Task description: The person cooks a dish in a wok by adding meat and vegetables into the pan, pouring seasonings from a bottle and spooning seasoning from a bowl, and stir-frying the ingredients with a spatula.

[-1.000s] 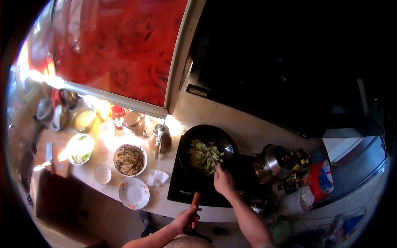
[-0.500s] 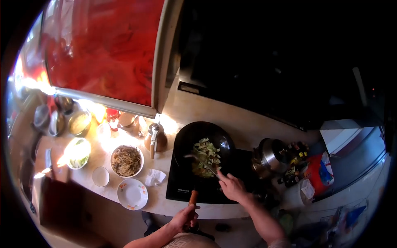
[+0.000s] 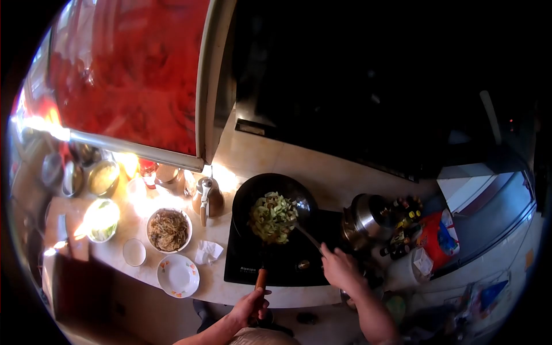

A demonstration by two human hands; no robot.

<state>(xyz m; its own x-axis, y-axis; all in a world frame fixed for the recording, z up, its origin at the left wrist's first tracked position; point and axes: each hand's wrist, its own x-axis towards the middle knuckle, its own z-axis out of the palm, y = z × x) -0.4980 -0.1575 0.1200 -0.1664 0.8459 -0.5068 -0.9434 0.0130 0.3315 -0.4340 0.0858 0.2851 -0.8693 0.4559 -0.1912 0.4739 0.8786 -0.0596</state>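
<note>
A black wok [image 3: 300, 198] sits on the dark cooktop [image 3: 244, 256], with chopped green and pale vegetables [image 3: 272, 217] heaped in it. My left hand [image 3: 251, 303] is wrapped around the wok's wooden handle [image 3: 261, 279], near the counter's front edge. In my right hand [image 3: 341, 268] is a metal spatula [image 3: 309, 234], slanting up and left. The head of the spatula lies at the right side of the vegetables, partly hidden among them.
Left of the cooktop are a bowl of noodle-like shreds [image 3: 168, 230], a flowered plate [image 3: 178, 276], a small white bowl [image 3: 134, 252], crumpled tissue [image 3: 208, 251] and a kettle [image 3: 208, 198]. A metal pot [image 3: 368, 217] and bottles [image 3: 409, 213] stand to the right. A knife [image 3: 62, 228] lies far left.
My right hand has drawn the spatula right and slightly down, from the middle of the vegetables to their right edge. My left hand keeps its grip on the handle. The view has shifted a little.
</note>
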